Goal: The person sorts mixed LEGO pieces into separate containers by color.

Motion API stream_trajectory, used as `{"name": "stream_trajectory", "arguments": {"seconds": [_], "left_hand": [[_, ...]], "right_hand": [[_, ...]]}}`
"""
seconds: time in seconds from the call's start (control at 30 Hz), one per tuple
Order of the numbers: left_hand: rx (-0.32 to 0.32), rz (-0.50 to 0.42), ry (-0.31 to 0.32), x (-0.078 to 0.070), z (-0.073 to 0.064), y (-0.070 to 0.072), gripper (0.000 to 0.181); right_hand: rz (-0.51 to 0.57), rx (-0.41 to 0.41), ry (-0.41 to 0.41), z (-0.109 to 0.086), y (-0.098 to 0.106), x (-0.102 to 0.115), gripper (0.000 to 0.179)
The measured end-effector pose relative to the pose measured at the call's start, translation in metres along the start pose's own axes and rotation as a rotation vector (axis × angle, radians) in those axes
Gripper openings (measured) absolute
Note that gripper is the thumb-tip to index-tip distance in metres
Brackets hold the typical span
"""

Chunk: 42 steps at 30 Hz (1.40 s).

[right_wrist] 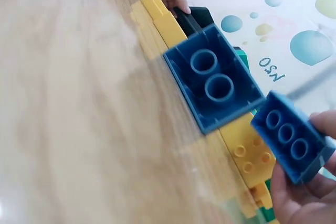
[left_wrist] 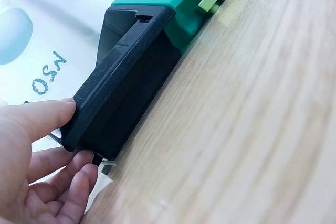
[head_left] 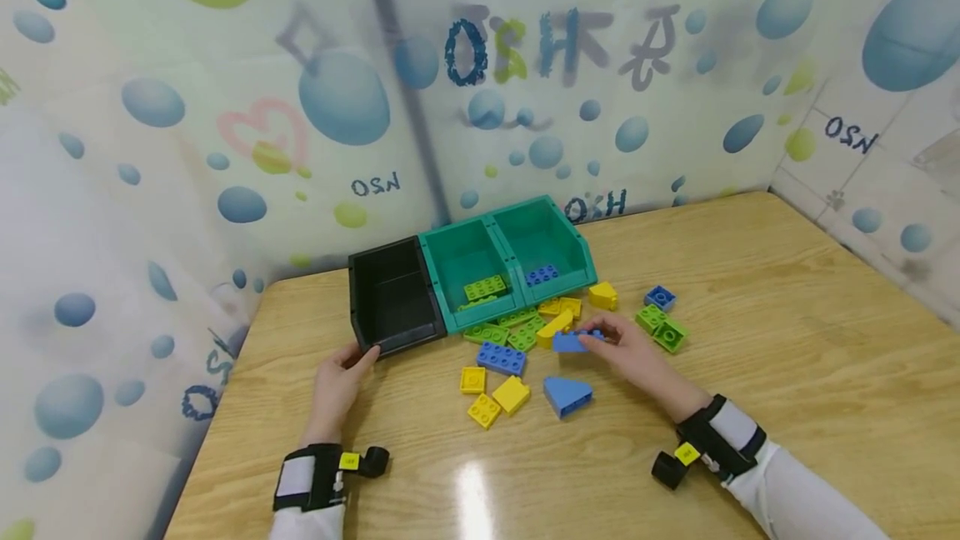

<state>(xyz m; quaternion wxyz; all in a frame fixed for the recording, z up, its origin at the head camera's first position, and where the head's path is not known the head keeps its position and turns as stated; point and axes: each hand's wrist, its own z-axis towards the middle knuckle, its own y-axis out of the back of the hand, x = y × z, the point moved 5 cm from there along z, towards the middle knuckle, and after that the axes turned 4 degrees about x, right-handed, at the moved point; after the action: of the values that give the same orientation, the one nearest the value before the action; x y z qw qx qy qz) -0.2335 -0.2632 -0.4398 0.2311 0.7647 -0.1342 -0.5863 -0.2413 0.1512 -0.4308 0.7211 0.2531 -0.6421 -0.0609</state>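
Note:
My left hand (head_left: 335,390) grips the front left corner of the black bin (head_left: 411,340), thumb on the rim and fingers curled beneath it in the left wrist view. A blue building brick (head_left: 567,343) is pinched between thumb and fingers of my right hand (head_left: 633,357), above the pile. From the right wrist view, the held brick (right_wrist: 290,137) shows its hollow underside with a row of three tubes. Nearer me on the table lies a blue sloped brick (head_left: 567,395), and to its left a blue studded brick (head_left: 501,358).
Two joined teal bins (head_left: 517,300) stand right of the black one; lime bricks (head_left: 485,287) lie in the middle bin, a blue brick (head_left: 542,275) in the right. Yellow bricks (head_left: 512,395) and green bricks (head_left: 527,333) lie in front. Further right are green bricks (head_left: 662,328) and a small blue brick (head_left: 660,298).

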Motion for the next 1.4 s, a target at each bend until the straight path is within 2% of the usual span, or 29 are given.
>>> {"name": "stream_trajectory", "arguments": {"seconds": [0.13,0.23,0.37,0.47,0.63,0.8,0.93,1.1,1.23,1.4], "left_hand": [[0.004,-0.002,-0.002,-0.003,0.0,0.0,0.061],[0.01,-0.005,-0.005,-0.003,0.0,-0.001,0.06],[0.005,-0.009,0.007,0.0,0.0,-0.001,0.059],[-0.009,-0.007,0.012,0.003,-0.001,0.001,0.059],[-0.028,0.009,0.003,0.003,-0.001,0.003,0.059],[-0.015,0.008,-0.002,0.0,-0.001,0.002,0.061],[-0.008,-0.01,0.002,0.0,-0.002,0.001,0.059],[-0.011,-0.016,0.002,0.002,-0.001,0.001,0.057],[-0.006,-0.015,-0.004,0.001,-0.001,0.001,0.057],[-0.006,-0.02,-0.006,0.0,-0.001,0.002,0.056]], "right_hand": [[0.019,-0.054,0.014,0.002,0.014,0.01,0.024],[0.008,-0.102,0.012,0.011,0.026,0.017,0.028],[-0.009,-0.182,0.002,0.036,0.042,0.03,0.034],[-0.087,-0.206,-0.012,0.062,0.047,0.04,0.036],[-0.29,-0.161,0.042,0.099,0.037,0.048,0.028],[-0.416,-0.079,0.091,0.117,0.018,0.045,0.024],[-0.489,-0.06,0.08,0.125,0.009,0.036,0.028],[-0.548,-0.035,0.017,0.13,0.004,0.031,0.028],[-0.569,0.024,-0.007,0.131,-0.001,0.031,0.023],[-0.574,0.066,0.002,0.13,-0.005,0.031,0.013]]}}
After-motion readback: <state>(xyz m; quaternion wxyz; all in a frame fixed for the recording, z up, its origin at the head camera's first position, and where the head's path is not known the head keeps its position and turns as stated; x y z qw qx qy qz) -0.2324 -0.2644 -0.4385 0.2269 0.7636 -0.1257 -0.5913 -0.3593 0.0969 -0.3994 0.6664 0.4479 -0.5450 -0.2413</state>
